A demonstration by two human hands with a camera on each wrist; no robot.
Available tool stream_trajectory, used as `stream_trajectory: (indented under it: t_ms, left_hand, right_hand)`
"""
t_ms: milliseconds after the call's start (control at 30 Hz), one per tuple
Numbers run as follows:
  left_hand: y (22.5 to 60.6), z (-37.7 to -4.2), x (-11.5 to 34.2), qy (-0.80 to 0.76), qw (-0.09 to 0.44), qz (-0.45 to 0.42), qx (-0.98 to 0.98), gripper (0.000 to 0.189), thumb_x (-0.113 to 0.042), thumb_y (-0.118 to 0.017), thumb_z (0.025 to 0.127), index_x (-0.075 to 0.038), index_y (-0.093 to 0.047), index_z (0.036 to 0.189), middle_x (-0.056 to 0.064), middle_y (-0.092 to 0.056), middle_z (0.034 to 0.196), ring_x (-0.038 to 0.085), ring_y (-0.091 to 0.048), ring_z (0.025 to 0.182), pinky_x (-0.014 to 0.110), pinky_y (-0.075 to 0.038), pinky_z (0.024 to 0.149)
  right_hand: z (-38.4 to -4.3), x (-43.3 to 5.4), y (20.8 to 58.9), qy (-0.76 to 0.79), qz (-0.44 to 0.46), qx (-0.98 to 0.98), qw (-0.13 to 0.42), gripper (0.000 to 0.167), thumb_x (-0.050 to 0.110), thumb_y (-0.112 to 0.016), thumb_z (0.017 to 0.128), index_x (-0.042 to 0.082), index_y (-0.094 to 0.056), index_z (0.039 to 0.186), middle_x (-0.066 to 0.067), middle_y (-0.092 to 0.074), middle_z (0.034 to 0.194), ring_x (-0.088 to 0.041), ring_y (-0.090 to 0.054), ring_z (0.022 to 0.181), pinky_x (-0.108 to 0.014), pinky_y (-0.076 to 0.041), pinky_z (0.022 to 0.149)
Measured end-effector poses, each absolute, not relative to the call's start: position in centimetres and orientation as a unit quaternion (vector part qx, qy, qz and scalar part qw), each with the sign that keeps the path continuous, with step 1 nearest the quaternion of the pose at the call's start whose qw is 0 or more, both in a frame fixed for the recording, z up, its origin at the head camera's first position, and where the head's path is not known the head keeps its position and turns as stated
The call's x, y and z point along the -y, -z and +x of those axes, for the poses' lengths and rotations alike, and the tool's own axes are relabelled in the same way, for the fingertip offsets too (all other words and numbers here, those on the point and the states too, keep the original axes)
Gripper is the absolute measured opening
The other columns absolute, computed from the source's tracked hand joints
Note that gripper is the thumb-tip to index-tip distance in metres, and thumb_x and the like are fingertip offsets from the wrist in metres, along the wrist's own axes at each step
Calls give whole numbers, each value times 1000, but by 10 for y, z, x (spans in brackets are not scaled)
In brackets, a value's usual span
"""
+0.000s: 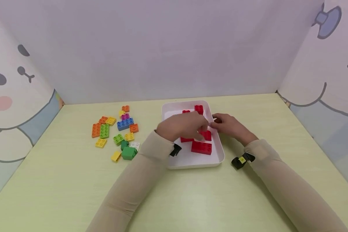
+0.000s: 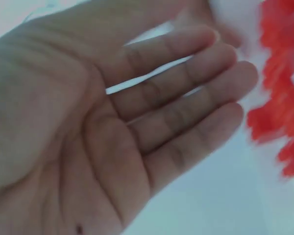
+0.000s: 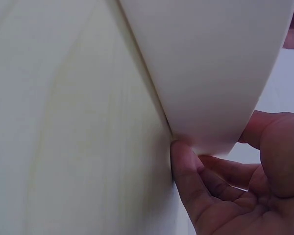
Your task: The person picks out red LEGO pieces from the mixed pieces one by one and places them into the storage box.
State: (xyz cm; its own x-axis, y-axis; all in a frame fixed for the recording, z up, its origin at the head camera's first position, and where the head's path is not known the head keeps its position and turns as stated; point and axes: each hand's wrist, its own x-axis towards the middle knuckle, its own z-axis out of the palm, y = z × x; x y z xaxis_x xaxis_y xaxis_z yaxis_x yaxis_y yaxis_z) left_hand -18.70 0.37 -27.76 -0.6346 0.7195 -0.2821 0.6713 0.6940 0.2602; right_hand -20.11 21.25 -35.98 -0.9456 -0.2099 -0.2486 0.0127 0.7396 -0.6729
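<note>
A white tray (image 1: 195,166) holds several red toy bricks (image 1: 201,148), one of them near its far edge. Over the tray hovers my left hand (image 1: 183,125), which hides part of the bricks. In the left wrist view its fingers are nearly straight and the palm (image 2: 108,156) is bare; blurred red bricks (image 2: 279,93) lie past the fingertips. My right hand (image 1: 231,127) is at the tray's right side. The right wrist view shows its thumb at the rim and its fingers under the lower edge, gripping the tray wall (image 3: 206,73).
Left of the tray, loose bricks in several colours lie on the pale wooden table (image 1: 75,180), among them a blue brick (image 1: 125,124), a green block (image 1: 129,153) and an orange brick (image 1: 96,130). A pale curtain (image 1: 168,48) stands behind the table.
</note>
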Motion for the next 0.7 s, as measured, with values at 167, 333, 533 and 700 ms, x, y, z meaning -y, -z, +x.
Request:
stream_trajectory:
  t_ms: [167,333,533,700]
  left_hand:
    - [243,-191,34,-171,75,402,-896,35,-34,-74,93,-17,-67,122,-4,-66,108,11,-60,98,27,-53,83]
    - [221,-185,62,-241,-58,419,-874,50,-47,-71,92,-16,-64,131,-4,-65,123,11,-58,112,34,-50,95]
    - [214,-182,69,-249,-106,411,-871,53,-48,-70,92,-16,-63,134,-3,-64,127,11,-57,115,33,-49,97]
    - [215,-183,66,-240,-103,407,-875,53,-48,-69,92,-17,-63,134,-4,-64,127,11,-57,114,32,-49,96]
  right_hand:
    - [-204,-212,361,353,-48,-921,156,54,30,-57,103,2,-45,148,-24,-53,138,-38,-53,118,-53,-49,100]
    - [-205,-215,362,344,-36,-925,159,57,32,-57,103,3,-43,150,-23,-52,138,-37,-53,118,-53,-49,100]
    - [-204,-221,364,341,-33,-926,157,59,34,-58,103,3,-42,150,-23,-52,139,-38,-53,119,-53,-49,100]
    - [-204,-224,365,345,-30,-925,158,59,35,-58,102,5,-43,150,-23,-52,138,-38,-53,118,-54,-48,100]
